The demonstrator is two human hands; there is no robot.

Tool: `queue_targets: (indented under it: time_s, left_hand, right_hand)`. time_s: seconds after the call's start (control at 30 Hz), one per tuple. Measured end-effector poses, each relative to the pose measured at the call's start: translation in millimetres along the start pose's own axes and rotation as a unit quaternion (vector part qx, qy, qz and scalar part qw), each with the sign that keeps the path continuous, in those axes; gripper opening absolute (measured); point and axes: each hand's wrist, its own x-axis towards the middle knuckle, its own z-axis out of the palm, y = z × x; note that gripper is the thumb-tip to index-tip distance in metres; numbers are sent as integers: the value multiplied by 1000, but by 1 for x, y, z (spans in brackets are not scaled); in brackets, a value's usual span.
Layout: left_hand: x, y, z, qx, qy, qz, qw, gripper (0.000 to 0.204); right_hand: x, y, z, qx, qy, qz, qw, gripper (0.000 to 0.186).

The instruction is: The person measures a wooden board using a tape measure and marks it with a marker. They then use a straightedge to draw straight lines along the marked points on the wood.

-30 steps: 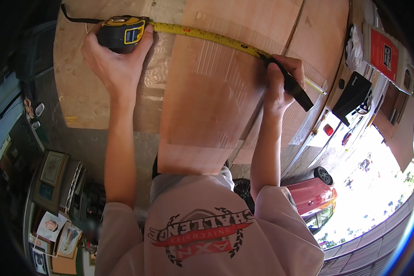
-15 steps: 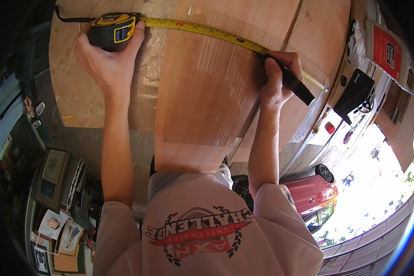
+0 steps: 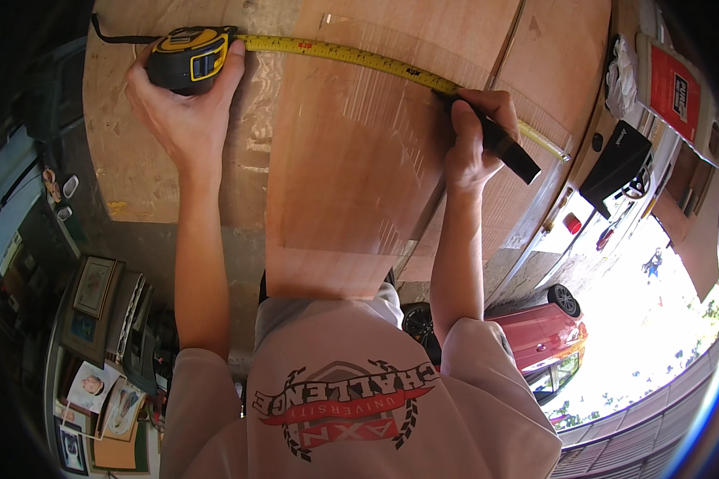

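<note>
My left hand (image 3: 182, 112) is closed round a yellow-and-black tape measure (image 3: 185, 60) at the upper left, thumb at the front of its case. The yellow blade (image 3: 335, 53) stretches rightward across plywood panels (image 3: 339, 176) and a clear ribbed sheet (image 3: 375, 112), continuing past my right hand. My right hand (image 3: 475, 144) grips a thick black marker (image 3: 511, 153) slanting up-left, its upper end at the blade's lower edge; whether it touches the surface I cannot tell.
At the right lie a black angular object (image 3: 615, 160), a red-fronted package (image 3: 671, 92), a crumpled white item (image 3: 619, 76) and a small red cap (image 3: 571, 223). A red car (image 3: 535, 331) stands beyond, lower right. Framed pictures (image 3: 92, 295) are stacked at lower left.
The tape, my hands and the panels sit slightly further left in the picture, partly as the view shifts. Both hands keep their grips, and the marker stays at the blade.
</note>
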Motion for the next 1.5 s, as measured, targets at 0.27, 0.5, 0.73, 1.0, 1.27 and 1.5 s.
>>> queue_targets:
  time_s: [0.27,0.5,0.73,1.0,1.27,1.5]
  left_hand:
    - [0,-1,0,9,-4,-8,1000,79]
    - [0,-1,0,6,1,1,1000,79]
    - [0,0,0,5,0,3,1000,80]
    - [-1,-3,1,6,4,-5,1000,80]
    - [1,2,1,2,12,10,1000,79]
    - [2,10,-3,67,-6,34,997,75]
  right_hand:
    - [0,2,0,5,0,-2,1000,14]
    - [0,3,2,17,6,-8,1000,15]
    - [0,2,2,12,6,-2,1000,15]
    - [1,3,3,2,11,-8,1000,15]
    - [0,2,2,-6,13,-3,1000,14]
    - [1,2,2,-13,13,-14,1000,13]
